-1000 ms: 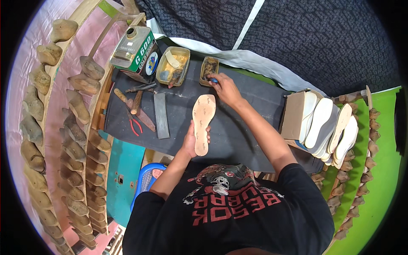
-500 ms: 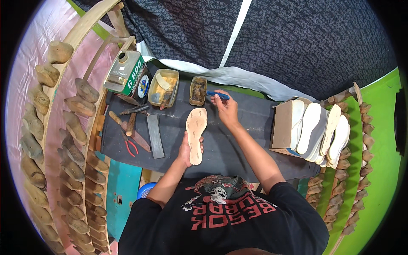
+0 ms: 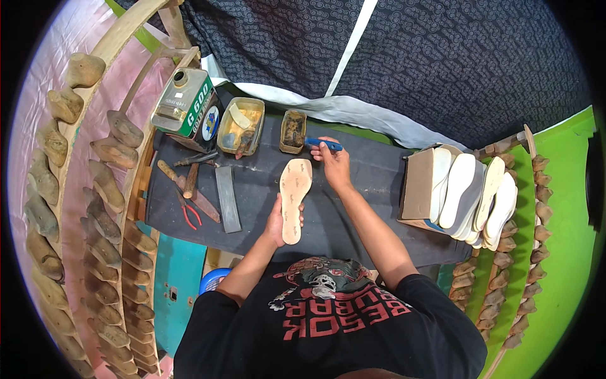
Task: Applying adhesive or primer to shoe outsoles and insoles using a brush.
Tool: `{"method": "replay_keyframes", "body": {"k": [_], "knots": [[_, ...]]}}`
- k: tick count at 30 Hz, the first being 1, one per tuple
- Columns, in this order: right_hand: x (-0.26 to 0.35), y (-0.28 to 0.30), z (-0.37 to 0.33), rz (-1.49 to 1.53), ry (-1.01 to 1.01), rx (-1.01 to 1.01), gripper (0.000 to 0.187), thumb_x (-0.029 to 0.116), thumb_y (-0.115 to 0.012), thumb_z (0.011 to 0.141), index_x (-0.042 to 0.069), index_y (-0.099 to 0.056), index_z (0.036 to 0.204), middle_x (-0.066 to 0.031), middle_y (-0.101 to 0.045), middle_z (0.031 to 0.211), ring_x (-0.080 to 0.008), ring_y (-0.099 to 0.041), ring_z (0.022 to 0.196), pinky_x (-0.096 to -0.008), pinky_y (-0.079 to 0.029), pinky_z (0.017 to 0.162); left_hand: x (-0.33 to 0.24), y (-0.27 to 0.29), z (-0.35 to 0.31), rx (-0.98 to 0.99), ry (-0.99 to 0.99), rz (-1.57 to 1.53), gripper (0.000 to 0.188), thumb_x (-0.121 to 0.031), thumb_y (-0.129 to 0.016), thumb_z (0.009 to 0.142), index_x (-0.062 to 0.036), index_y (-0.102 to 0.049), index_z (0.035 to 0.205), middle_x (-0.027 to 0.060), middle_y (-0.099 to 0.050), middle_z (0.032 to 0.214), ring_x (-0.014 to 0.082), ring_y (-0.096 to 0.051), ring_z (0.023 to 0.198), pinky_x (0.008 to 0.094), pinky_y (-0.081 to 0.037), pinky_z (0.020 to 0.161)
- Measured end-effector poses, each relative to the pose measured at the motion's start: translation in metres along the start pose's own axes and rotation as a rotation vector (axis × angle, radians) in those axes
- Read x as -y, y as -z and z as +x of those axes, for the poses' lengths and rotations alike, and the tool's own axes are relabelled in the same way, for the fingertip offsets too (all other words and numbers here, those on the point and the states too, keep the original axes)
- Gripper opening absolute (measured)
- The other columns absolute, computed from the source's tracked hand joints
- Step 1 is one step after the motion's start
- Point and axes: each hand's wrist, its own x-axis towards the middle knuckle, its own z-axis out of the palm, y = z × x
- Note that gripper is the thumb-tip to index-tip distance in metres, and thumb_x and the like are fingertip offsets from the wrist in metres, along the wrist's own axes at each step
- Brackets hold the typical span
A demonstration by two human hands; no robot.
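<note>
My left hand (image 3: 274,225) is closed around the narrow heel end of a tan insole (image 3: 295,180), holding it upright above the table with its broad end away from me. Small dark marks dot its face. My right hand (image 3: 337,167) grips a blue-handled brush (image 3: 327,144), thumb and fingers on the handle. The handle points left to a small tub (image 3: 292,150) with dark, crusted residue inside. The brush's head is at the tub's near right rim and cannot be made out.
A larger tub (image 3: 254,149) holds a pale scraper-like piece. Beside it stands a green-and-white metal can (image 3: 184,104). Red-handled pliers (image 3: 191,214), a hammer (image 3: 190,182) and a grey flat block (image 3: 228,199) lie at left. A cardboard box (image 3: 417,189) of insoles stands right. Shoe lasts (image 3: 101,183) line racks.
The blue handle and my right hand have shifted slightly; the brush still reaches to the small tub. My left hand keeps the insole in nearly the same place. The whole view has moved a little.
</note>
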Motion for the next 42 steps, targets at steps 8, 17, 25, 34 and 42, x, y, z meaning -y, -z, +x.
{"method": "replay_keyframes", "body": {"k": [8, 17, 25, 34, 42], "knots": [[0.001, 0.010, 0.004, 0.021, -0.116, -0.018, 0.027, 0.018, -0.060, 0.102, -0.001, -0.062, 0.122, -0.0118, -0.070, 0.107, -0.0171, -0.070, 0.085, -0.0262, -0.059, 0.074, -0.005, 0.001, 0.001, -0.019, 0.010, -0.025, 0.059, -0.063, -0.032, 0.103, -0.0161, -0.052, 0.133, 0.0040, -0.060, 0.092, 0.0171, -0.061, 0.069, 0.0325, -0.055, 0.063], [0.058, 0.031, 0.023, 0.124, -0.047, 0.003, 0.025, 0.018, -0.057, 0.103, -0.006, -0.061, 0.110, -0.0172, -0.070, 0.097, -0.0217, -0.073, 0.081, -0.0309, -0.061, 0.071, -0.008, -0.015, 0.000, -0.043, 0.033, 0.194, 0.067, -0.067, -0.035, 0.100, -0.0084, -0.056, 0.125, 0.0033, -0.061, 0.091, 0.0148, -0.061, 0.071, 0.0302, -0.055, 0.064], [0.134, 0.057, -0.011, -0.474, 0.222, 0.240, 0.018, 0.016, -0.058, 0.101, -0.001, -0.059, 0.105, -0.0067, -0.066, 0.085, -0.0137, -0.064, 0.075, -0.0300, -0.052, 0.071, 0.001, -0.027, -0.013, 0.048, 0.072, 0.306, 0.067, -0.067, -0.034, 0.101, -0.0096, -0.054, 0.128, 0.0038, -0.060, 0.093, 0.0143, -0.061, 0.073, 0.0306, -0.055, 0.064], [0.155, 0.062, -0.076, -0.734, 0.306, 0.557, 0.014, 0.014, -0.060, 0.098, 0.001, -0.061, 0.105, -0.0083, -0.066, 0.090, -0.0159, -0.062, 0.080, -0.0298, -0.051, 0.073, 0.002, -0.032, -0.021, 0.115, 0.136, 0.260, 0.065, -0.066, -0.034, 0.101, -0.0133, -0.049, 0.135, 0.0032, -0.057, 0.093, 0.0144, -0.060, 0.073, 0.0311, -0.054, 0.064], [0.173, 0.058, -0.066, -0.795, 0.371, 0.390, 0.016, 0.014, -0.062, 0.095, 0.002, -0.060, 0.105, -0.0144, -0.066, 0.094, -0.0288, -0.066, 0.081, -0.0383, -0.053, 0.073, 0.002, -0.035, -0.025, 0.169, 0.117, 0.226, 0.065, -0.067, -0.034, 0.101, -0.0128, -0.050, 0.133, 0.0036, -0.057, 0.094, 0.0150, -0.060, 0.073, 0.0315, -0.054, 0.064]]}}
